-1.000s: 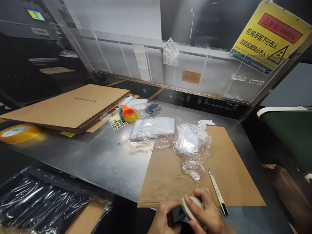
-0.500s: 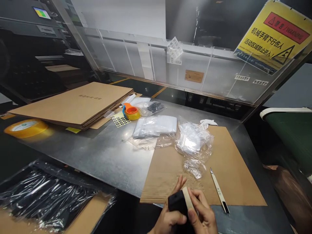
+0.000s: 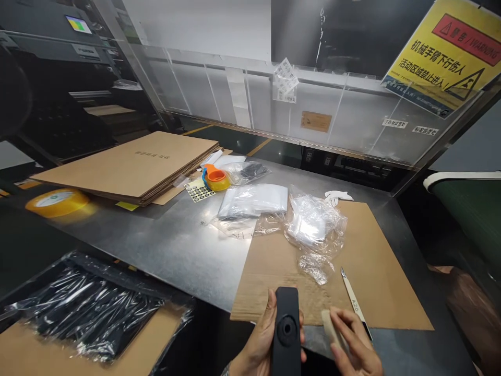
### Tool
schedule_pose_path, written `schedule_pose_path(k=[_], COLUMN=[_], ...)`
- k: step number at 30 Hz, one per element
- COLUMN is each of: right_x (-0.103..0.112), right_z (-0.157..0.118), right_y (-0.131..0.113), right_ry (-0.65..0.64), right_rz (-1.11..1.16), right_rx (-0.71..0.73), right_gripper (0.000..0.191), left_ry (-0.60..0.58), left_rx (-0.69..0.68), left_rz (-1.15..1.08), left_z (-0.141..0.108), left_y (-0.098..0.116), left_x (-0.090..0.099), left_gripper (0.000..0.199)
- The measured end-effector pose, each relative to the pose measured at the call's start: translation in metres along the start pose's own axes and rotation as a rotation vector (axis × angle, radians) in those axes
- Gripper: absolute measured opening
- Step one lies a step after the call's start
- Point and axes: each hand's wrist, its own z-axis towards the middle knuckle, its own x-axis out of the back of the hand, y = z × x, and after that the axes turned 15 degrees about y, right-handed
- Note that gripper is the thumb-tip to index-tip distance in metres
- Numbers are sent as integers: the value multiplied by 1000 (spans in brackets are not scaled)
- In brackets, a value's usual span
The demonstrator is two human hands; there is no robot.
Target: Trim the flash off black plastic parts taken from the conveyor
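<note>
My left hand (image 3: 255,342) is wrapped round a long black rectangular part (image 3: 287,308) with a round recessed hole in its face, held upright in front of the table's near edge. To its right, my right hand (image 3: 359,342) pinches a small beige strip-like block (image 3: 330,328), apart from the black part. A scalpel-like knife (image 3: 352,297) with a pale handle marked A26 lies just beyond my right hand, on the flat cardboard sheet (image 3: 376,277). The lower end of the black part is cut off by the frame.
Crumpled clear plastic bags (image 3: 313,224) and a bagged white stack (image 3: 254,201) lie mid-table. Left are stacked cardboard (image 3: 129,162), a tape roll (image 3: 57,202), an orange tape dispenser (image 3: 216,177) and a sticker sheet (image 3: 199,190). Black bagged items (image 3: 90,308) fill a box lower left.
The beige block has come away from the black part and moved right with my right hand. My left hand has turned the black part so its holed face shows.
</note>
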Motion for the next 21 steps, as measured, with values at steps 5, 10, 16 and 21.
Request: schedule_pose_path(k=[5,10,16,21], right_x=[-14,-16,0,-11], right_z=[36,47,43,41], right_y=[-23,-31,-18,-25], right_ry=[-266,-463,-440,-396], right_rz=[26,35,26,3], right_rx=[317,375,334,430], right_gripper=[53,53,58,51], left_ry=[-11,-163,-206,-110], left_rx=[17,-13,72,-175], left_rz=[161,136,197,288], left_z=[2,4,10,7], left_y=[-14,-20,-27,-26], left_x=[1,8,15,17], left_gripper=[77,70,81,64])
